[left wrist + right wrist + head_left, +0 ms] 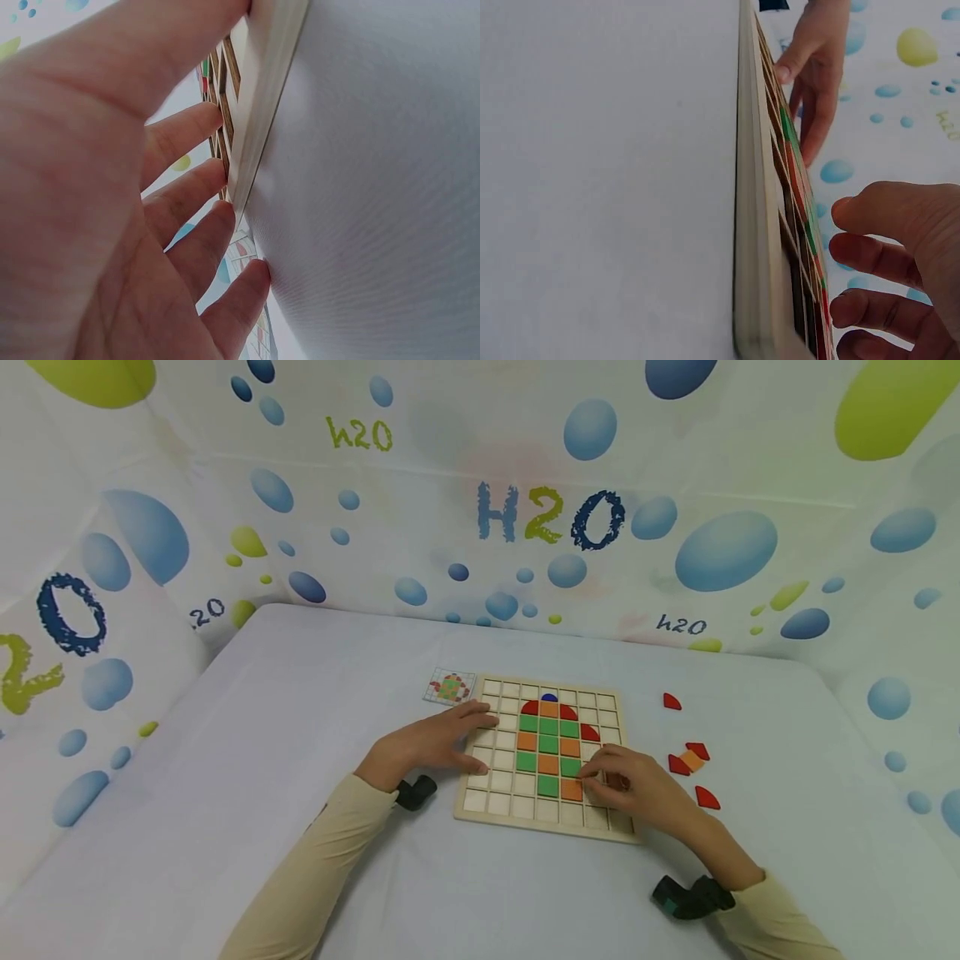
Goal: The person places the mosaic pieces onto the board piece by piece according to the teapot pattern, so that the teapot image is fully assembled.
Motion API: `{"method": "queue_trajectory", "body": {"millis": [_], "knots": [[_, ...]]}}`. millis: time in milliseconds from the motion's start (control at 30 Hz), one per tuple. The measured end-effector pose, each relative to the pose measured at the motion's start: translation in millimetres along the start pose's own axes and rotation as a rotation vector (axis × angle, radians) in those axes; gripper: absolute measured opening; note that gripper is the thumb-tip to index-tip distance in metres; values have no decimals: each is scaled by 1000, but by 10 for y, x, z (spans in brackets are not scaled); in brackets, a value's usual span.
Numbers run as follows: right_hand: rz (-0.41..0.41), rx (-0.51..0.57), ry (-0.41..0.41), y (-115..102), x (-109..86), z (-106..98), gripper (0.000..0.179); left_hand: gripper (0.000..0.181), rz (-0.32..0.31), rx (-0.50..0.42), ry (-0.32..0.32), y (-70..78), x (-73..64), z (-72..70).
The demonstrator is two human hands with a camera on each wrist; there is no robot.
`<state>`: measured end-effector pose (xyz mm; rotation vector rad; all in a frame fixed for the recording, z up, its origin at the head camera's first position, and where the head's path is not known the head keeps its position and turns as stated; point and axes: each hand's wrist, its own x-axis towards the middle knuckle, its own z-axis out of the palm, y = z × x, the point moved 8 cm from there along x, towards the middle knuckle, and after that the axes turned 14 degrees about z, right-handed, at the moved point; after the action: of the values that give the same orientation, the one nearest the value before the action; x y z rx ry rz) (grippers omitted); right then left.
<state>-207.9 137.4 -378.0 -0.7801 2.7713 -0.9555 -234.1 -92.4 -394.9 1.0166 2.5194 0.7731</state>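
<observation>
A square wooden grid board (500,806) lies on the table, with green, orange, red and blue tiles in its middle cells. My left hand (435,739) rests on the board's left edge, fingers spread; the left wrist view shows its fingertips along the rim. Over the board's right part, my right hand (637,781) has its fingers loosely bent beside an orange tile (572,790) and a green tile (571,767). In the right wrist view, no piece shows between the thumb and fingers (874,255). Any fingertip contact with a tile is unclear.
A small printed pattern card (450,686) lies at the board's upper left corner. Right of the board are loose red quarter-round pieces (707,797) and an orange piece (691,762). A white curtain with blue drops (420,527) hangs behind the white table.
</observation>
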Motion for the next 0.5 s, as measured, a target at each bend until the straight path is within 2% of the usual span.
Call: {"method": "queue_trajectory", "body": {"millis": [300,500], "knots": [[-27,-9,55,123,-97,-125,16,75,-18,10,-8,-9,-6,0],[-34,-17,110,209,-158,-241,18,76,-2,15,-6,-3,1,4]]}}
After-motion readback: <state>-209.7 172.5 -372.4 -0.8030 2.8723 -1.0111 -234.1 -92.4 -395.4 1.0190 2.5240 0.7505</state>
